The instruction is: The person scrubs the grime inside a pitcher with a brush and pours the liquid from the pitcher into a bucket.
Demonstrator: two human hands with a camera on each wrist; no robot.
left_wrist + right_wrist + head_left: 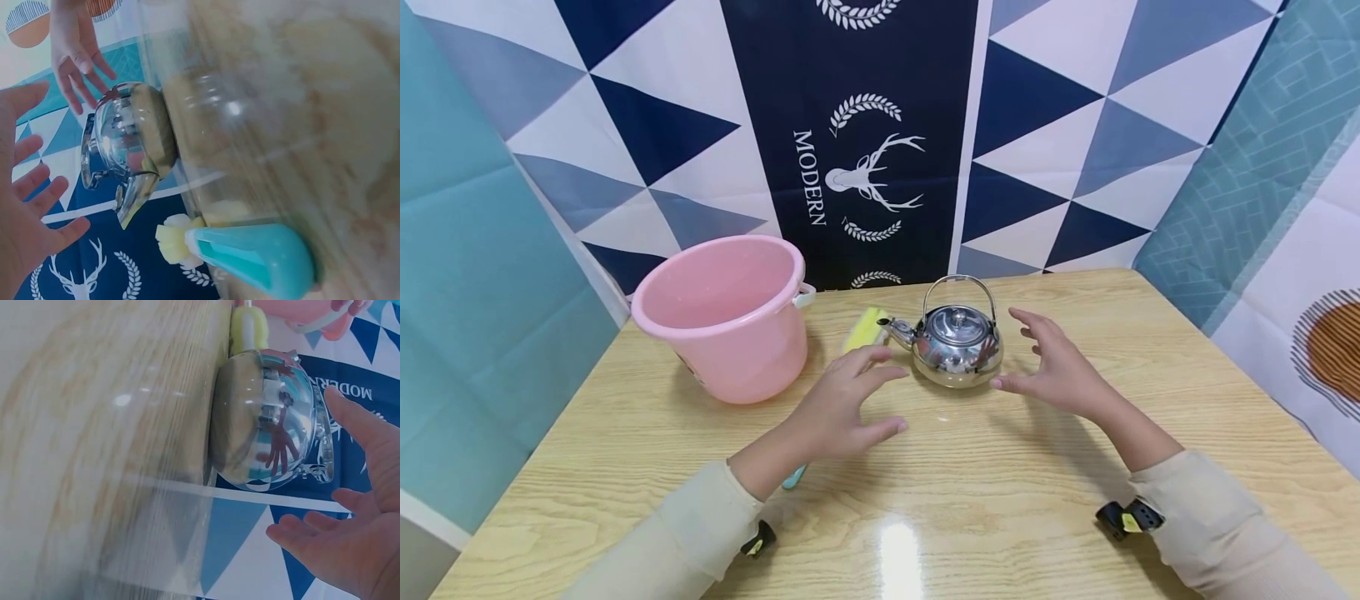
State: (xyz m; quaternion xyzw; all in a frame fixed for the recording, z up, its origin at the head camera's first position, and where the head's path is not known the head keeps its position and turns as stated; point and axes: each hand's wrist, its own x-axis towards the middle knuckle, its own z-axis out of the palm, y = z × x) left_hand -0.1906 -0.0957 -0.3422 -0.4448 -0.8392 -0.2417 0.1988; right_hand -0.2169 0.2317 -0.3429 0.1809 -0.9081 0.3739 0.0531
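A shiny metal teapot [957, 350] with an upright loop handle stands on the wooden table, its spout to the left. My right hand [1056, 367] hovers just right of the teapot, fingers spread and holding nothing. In front and to the left of the spout is my left hand [842, 408], its fingers apart and nothing in them. A brush with a yellow sponge head [866, 329] and a teal handle [256, 256] lies on the table, partly hidden behind the left hand and forearm. In the right wrist view the teapot [265, 419] mirrors a hand.
On the left of the table stands a pink bucket [730, 321] with a white handle joint. A patterned cloth [865, 150] with triangles and a deer print hangs behind the table's far edge. Light glares off the tabletop [940, 517] near the front.
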